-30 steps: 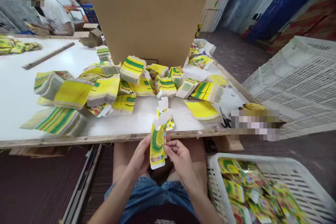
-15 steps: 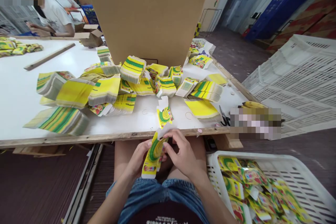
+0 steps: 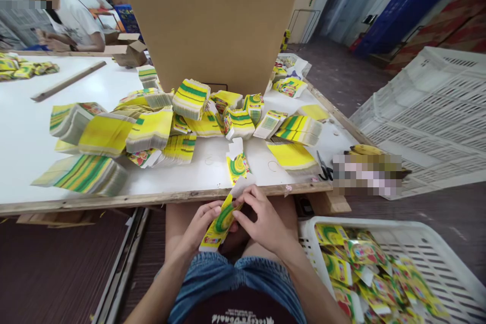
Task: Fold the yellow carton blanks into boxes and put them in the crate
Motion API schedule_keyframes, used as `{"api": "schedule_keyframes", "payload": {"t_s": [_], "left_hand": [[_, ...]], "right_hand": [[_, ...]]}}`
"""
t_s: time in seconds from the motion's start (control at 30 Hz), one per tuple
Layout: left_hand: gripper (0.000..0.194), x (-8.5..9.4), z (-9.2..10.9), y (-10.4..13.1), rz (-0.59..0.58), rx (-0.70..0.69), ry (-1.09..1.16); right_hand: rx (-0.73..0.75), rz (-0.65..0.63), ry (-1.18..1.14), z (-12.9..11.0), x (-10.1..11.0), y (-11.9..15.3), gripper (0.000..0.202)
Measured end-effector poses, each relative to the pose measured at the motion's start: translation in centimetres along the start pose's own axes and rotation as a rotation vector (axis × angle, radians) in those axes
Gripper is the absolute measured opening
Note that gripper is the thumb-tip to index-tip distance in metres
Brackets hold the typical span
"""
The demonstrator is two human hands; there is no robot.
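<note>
- Left hand (image 3: 201, 224): fingers closed on the left edge of a yellow-green carton (image 3: 223, 223), thumb side up near its middle.
- Right hand (image 3: 266, 223): fingertips pinched close together on the carton's right side, near the upper end and its pale flap.
- Carton location: tilted, in front of the table's (image 3: 197, 177) near edge, above the person's lap. Lower end points down-left.
- Handling, judged by look: very light, thin printed card. Bends easily along folds, springy across flat faces. Glossy print may slip a bit under dry fingers.
- Weak spots, likely: flap and fold lines. A hard squeeze on the broad face would probably dent it.
- Best hold, as a judgement: light pinch on the long side edges, one hand per side; flap only by fingertips, near its fold.
- Another carton piece (image 3: 238, 164) lies on the table just beyond the hands, white flaps pointing away.
- Flat card stacks (image 3: 150, 129) spread behind it, several leaning or fanned. Likely heavier per bundle, and loose sheets could slide.
- Scissors (image 3: 325, 169) on the table, toward the right.
- White basket (image 3: 379, 225) at lower right holds a pile of similar yellow packs (image 3: 364, 253).
</note>
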State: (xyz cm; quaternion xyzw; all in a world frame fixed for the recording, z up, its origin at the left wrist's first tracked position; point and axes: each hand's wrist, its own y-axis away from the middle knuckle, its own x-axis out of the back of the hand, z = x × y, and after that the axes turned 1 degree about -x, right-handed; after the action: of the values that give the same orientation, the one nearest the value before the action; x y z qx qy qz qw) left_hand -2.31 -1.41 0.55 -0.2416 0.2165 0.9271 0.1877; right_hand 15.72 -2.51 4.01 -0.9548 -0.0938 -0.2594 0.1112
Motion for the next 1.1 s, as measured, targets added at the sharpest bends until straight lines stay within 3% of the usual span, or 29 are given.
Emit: {"api": "schedule_keyframes", "payload": {"t_s": [0.07, 0.17, 0.2, 0.33, 0.4, 0.57, 0.7, 0.8, 0.9, 1.03, 1.1], "left_hand": [[0.045, -0.1, 0.1, -0.1, 0.084, -0.036, 0.021], [0.041, -0.3, 0.1, -0.4, 0.186, -0.092, 0.036], [0.042, -0.5, 0.0, -0.5, 0.2, -0.107, 0.027], [0.045, -1.3, -0.6, -0.7, 0.259, -0.183, -0.046], [0.044, -1.7, -0.8, -0.7, 0.262, -0.216, -0.09], [0.038, -1.9, -1.0, -0.3, 0.218, -0.264, -0.238], [0.059, -1.4, -0.8, 0.2, 0.188, -0.292, -0.295], [0.067, -1.0, -0.3, 0.8, 0.089, -0.285, -0.311], [0.062, -0.6, 0.3, 1.3, -0.023, -0.252, -0.365], [0.045, -0.4, 0.8, 1.7, -0.135, -0.188, -0.352], [0.041, -0.5, 0.8, 1.8, -0.179, -0.159, -0.31]], "right_hand": [[-0.012, 0.095, -0.001, 0.1, -0.4, 0.2, 0.015], [-0.125, 0.346, -0.067, 0.2, -1.5, 0.6, 0.043], [-0.178, 0.357, -0.131, 0.3, -1.9, 0.7, 0.046], [-0.295, 0.175, -0.416, 0.4, -3.3, 0.9, 0.028], [-0.308, 0.221, -0.389, 0.6, -3.6, 0.9, 0.025], [-0.34, 0.291, -0.266, 1.1, -3.5, 0.8, 0.025], [-0.309, 0.318, -0.311, 1.2, -3.3, 1.0, 0.019], [-0.234, 0.324, -0.383, 1.2, -3.0, 1.4, 0.037], [-0.175, 0.233, -0.4, 1.3, -2.2, 1.8, 0.04], [-0.124, 0.047, -0.34, 1.2, -0.6, 1.8, 0.02], [-0.099, 0.027, -0.276, 1.1, 0.0, 1.7, 0.015]]}}
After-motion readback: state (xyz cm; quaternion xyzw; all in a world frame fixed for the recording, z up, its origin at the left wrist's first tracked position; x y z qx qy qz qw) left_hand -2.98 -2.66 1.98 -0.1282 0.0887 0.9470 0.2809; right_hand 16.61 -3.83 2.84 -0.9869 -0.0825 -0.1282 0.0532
